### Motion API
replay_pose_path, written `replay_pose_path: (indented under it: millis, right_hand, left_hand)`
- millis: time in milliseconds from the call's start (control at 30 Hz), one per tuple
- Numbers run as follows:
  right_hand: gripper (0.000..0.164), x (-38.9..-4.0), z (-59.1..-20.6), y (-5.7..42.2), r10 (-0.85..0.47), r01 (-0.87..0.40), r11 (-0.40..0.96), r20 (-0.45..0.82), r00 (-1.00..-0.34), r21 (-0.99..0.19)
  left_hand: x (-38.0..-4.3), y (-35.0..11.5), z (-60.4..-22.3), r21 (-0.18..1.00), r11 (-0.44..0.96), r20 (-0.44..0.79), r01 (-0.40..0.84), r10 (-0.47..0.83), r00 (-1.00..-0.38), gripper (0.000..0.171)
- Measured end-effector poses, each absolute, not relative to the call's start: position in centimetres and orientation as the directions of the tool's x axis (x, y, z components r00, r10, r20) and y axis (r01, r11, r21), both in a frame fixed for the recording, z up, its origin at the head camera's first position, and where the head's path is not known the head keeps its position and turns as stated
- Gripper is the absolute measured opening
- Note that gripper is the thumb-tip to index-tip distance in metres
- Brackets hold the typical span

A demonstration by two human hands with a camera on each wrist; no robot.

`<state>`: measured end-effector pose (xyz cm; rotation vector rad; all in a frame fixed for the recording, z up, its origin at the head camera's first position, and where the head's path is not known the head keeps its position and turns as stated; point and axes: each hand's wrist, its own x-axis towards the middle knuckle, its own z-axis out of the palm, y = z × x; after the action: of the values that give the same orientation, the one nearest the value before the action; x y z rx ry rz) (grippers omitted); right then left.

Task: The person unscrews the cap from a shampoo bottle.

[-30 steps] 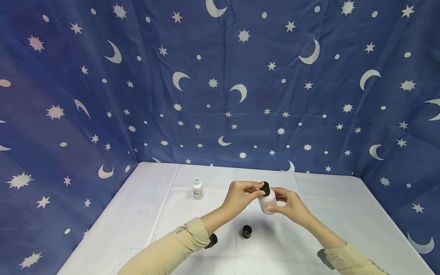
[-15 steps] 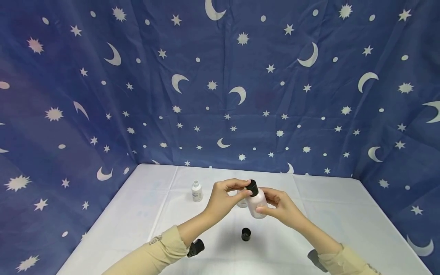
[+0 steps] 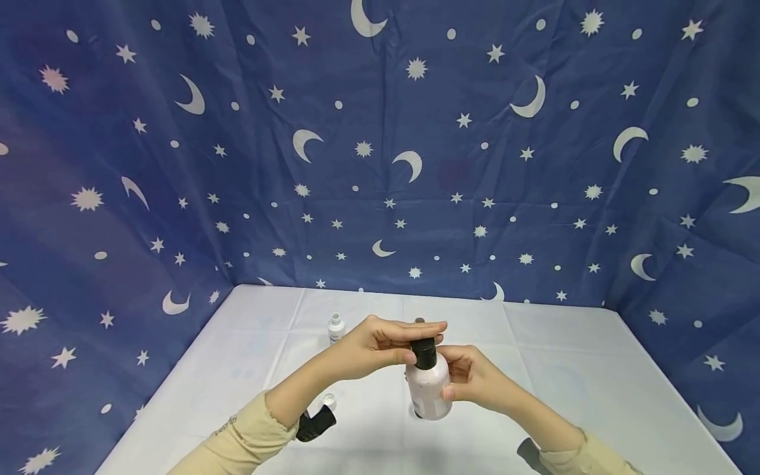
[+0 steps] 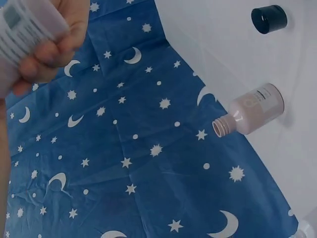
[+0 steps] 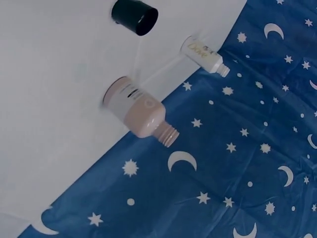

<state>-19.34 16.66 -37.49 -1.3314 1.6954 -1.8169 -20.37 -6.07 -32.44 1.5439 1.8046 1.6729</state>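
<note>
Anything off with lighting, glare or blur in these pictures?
Head: bright, soft shadow on the white tablecloth. Left wrist: dimmer, the held bottle blurred with unreadable label print, small highlight on the uncapped pink bottle. Right wrist: also dim, though "Dove" on the white bottle is readable.

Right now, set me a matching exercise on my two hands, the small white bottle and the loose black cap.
1. left hand
2. right hand
3. small white bottle
4. loose black cap

A. upright and uncapped
B. gripping the held pink bottle
C. hollow, resting on the white tablecloth
D. fingers over the held bottle's cap

Pairs: 1-D, 2-B, 3-A, 4-C
</note>
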Motion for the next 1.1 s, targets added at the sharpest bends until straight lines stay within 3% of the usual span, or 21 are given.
replay_pose_path:
  millis: [167,333,467,800,1100]
  right_hand:
    - [0.046,-19.7,-37.5,16.2,-0.799,-0.289,-0.294,0.4,-0.449,-0.911]
    - [0.051,-19.7,-37.7,15.7,-0.821,-0.237,-0.303,0.379,-0.428,-0.923]
    - [0.048,-19.4,-37.6,15.6,-0.792,-0.282,-0.294,0.398,-0.463,-0.913]
    - [0.043,-20.0,-37.9,16.5,-0.76,-0.348,-0.253,0.408,-0.505,-0.903]
    - [0.039,-21.3,-39.1,17.3,-0.68,-0.405,-0.181,0.411,-0.607,-0.896]
  left_hand:
    - [-20.2,-6.1,-32.1,0.867,-0.244,0.427,0.435,0.814,-0.393,0.062]
    - [-20.5,-5.7,-32.4,0.901,-0.283,0.417,0.329,0.775,-0.475,0.07]
    - [-20.7,-5.5,-32.5,0.894,-0.307,0.442,0.325,0.719,-0.536,0.074]
    - [-21.1,-4.3,-33.4,0.859,-0.296,0.506,0.419,0.619,-0.601,0.073]
    - [-21.8,-2.7,-34.2,0.885,-0.208,0.465,0.417,0.473,-0.749,0.073]
